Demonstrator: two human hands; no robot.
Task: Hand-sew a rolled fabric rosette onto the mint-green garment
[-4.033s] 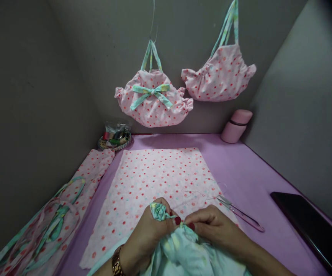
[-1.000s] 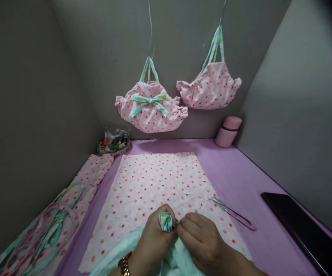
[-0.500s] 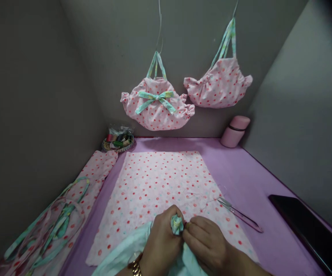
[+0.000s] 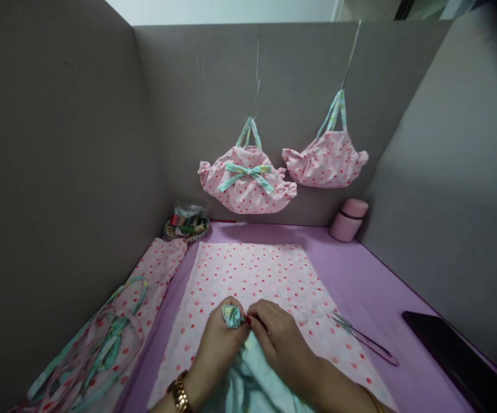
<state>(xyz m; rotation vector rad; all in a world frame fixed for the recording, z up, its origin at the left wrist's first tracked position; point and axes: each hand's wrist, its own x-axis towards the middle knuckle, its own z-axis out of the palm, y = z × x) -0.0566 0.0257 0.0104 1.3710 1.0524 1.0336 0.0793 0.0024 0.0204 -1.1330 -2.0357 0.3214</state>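
Mint cloth (image 4: 257, 367) sits closed in my left hand (image 4: 220, 338), its bunched end (image 4: 232, 316) poking out above the fist, while its folds run down toward me between my wrists. My right hand (image 4: 285, 338) comes in from the right, fingers narrowed to a pinch on the cloth just beside my left thumb; whether they also grip a thread, I cannot tell. My left is nearer that bunched end, touching it all round.
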